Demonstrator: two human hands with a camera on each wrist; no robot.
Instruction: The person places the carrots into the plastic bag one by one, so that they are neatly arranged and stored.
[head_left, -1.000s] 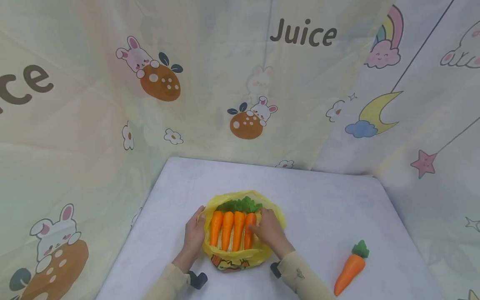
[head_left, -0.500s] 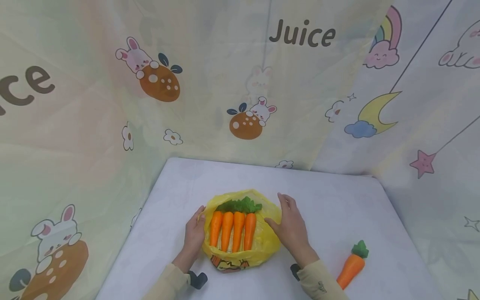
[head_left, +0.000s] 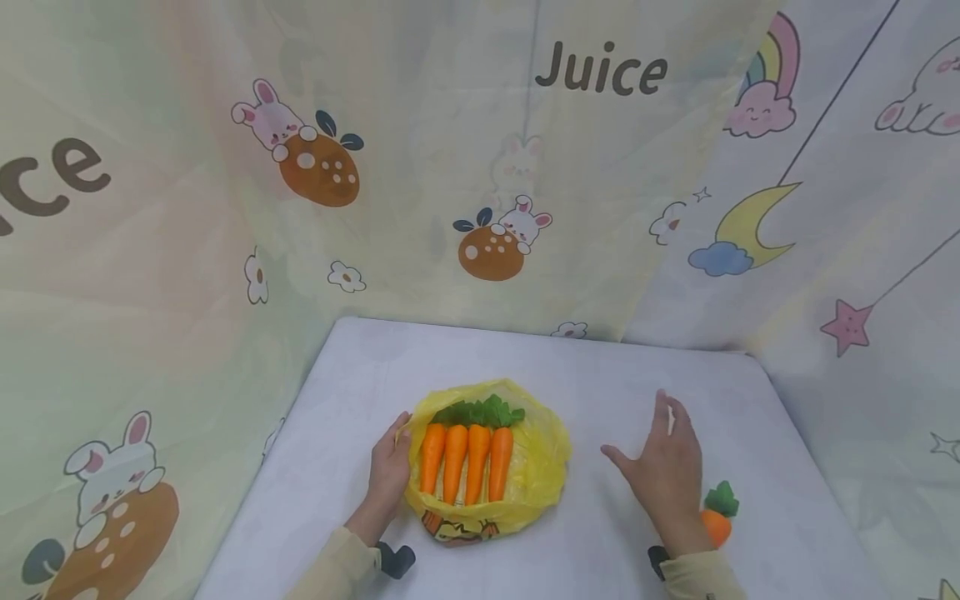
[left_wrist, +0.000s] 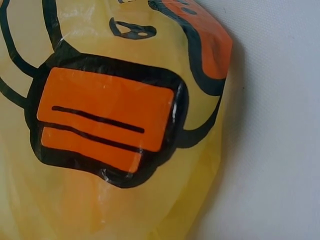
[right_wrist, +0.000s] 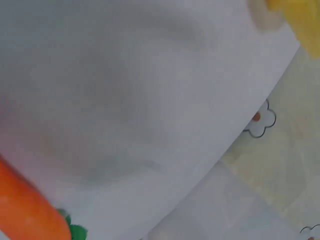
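Note:
A yellow plastic bag (head_left: 542, 467) with a dark and orange print lies with its mouth spread wide. Inside it, several orange carrots (head_left: 477, 462) with green leafy tops lie side by side. My left hand (head_left: 388, 467) holds the bag's left rim. The bag's printed side (left_wrist: 105, 115) fills most of the left wrist view, where no fingers show. Off to the right, my right hand (head_left: 669, 475) hovers with thumb and fingers spread, holding nothing. Just right of that wrist lies a loose carrot (head_left: 717, 527), its lower part hidden by the arm; its orange body (right_wrist: 30, 210) appears in the right wrist view.
All this rests on a white-covered table (head_left: 585, 367). A printed curtain (head_left: 420, 167) with rabbits and flowers rises behind the table and along both sides. A dark wrist mount (head_left: 396, 560) sits by the left sleeve.
My right hand has let go of the rightmost carrot in the bag, left the bag and moved right, toward the loose carrot. My left hand has stayed at the bag's rim.

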